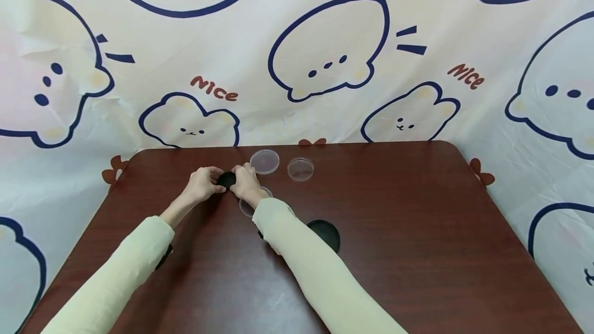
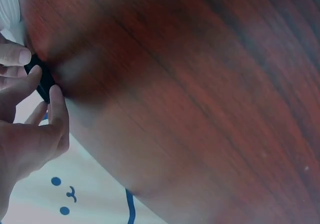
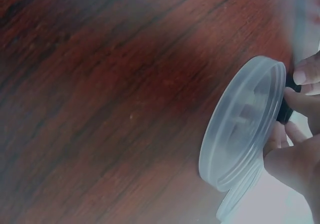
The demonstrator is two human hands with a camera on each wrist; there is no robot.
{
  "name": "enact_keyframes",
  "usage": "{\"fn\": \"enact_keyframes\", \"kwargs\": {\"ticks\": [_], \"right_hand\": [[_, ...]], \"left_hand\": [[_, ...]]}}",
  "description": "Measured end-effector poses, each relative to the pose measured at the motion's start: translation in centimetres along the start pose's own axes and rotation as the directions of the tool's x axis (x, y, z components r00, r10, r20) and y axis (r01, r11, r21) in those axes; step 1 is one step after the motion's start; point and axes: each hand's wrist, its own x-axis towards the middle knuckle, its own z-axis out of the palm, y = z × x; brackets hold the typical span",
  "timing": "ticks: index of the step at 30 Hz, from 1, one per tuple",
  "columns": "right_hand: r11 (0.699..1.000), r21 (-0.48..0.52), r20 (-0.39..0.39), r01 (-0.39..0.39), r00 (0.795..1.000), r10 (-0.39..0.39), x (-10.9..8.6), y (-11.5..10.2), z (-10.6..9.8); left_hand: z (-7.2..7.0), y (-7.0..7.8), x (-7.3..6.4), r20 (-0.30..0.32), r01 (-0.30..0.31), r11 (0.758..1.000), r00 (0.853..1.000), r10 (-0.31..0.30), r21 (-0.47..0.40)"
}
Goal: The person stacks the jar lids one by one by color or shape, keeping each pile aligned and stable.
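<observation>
In the head view, a small black disc (image 1: 226, 180) sits over the far left part of the bench (image 1: 417, 231), directly between the left hand (image 1: 202, 183) and the right hand (image 1: 246, 183). It meets the fingers of both, so neither hand is nearer: it lies to the right of the left hand's fingers and to the left of the right hand's. Each hand pinches its rim from its own side. The outline looks round here, with no long axis to speak of. Just beyond the right hand is a clear dish (image 1: 265, 162), with a 2nd clear dish (image 1: 300, 169) to the right of it; a 3rd clear dish (image 1: 246, 207) is partly covered by the right forearm, and a larger black disc (image 1: 327, 234) by the right sleeve (image 1: 301, 256).

In the left wrist view, the small disc shows nearly edge-on, a narrow dark band slanting between the 2 hands, left thumb and fingers clamped on it.

In the right wrist view, a clear dish stands before the small disc and hides part of it; the right fingers close on the disc's visible edge. Whether it touches the bench, I cannot tell.
</observation>
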Motion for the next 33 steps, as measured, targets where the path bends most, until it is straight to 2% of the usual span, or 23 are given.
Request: {"fn": "enact_keyframes", "kwargs": {"ticks": [6, 9, 12, 15, 18, 25, 29, 30, 33], "right_hand": [[0.996, 0.087, 0.014, -0.016, 1.000, 0.015, -0.1, 0.2, -0.3], [0.994, 0.111, 0.003, 0.005, 1.000, -0.005, -0.2, 0.2, -0.4], [0.993, 0.116, -0.021, 0.031, 0.999, -0.029, -0.3, 0.1, -0.5], [0.993, 0.116, -0.037, 0.026, 0.999, -0.022, -0.2, 0.0, -0.7], [0.992, 0.128, -0.048, 0.020, 0.999, -0.014, -0.1, 0.1, -1.1], [0.985, 0.163, -0.028, 0.062, 0.998, -0.058, 0.5, 1.1, -1.1], [0.983, 0.156, -0.041, 0.101, 0.995, -0.096, 0.2, 1.8, -1.7], [0.983, 0.159, -0.024, 0.096, 0.995, -0.093, -0.5, 1.5, -2.5], [0.976, 0.179, -0.022, 0.128, 0.992, -0.126, -1.0, 2.1, -3.1]], "left_hand": [[0.4, -0.5, -0.3, -0.029, -0.025, 0.999, 0.999, 0.023, -0.045], [0.5, -0.6, -0.5, -0.059, -0.027, 0.998, 0.998, 0.024, -0.052], [0.5, -0.7, -0.6, -0.086, -0.029, 0.998, 0.996, 0.024, -0.058], [0.5, -0.7, -0.5, -0.088, -0.032, 0.997, 0.996, 0.025, -0.072], [0.5, -0.5, -0.3, -0.092, -0.037, 0.995, 0.995, 0.028, -0.092], [0.9, 0.2, -0.8, -0.129, -0.052, 0.993, 0.991, 0.038, -0.105], [1.5, 0.9, -0.9, -0.139, -0.055, 0.990, 0.990, 0.037, -0.128], [1.6, 1.1, -1.0, -0.141, -0.060, 0.989, 0.989, 0.041, -0.133], [2.0, 1.5, -1.1, -0.141, -0.057, 0.987, 0.989, 0.036, -0.148]]}}
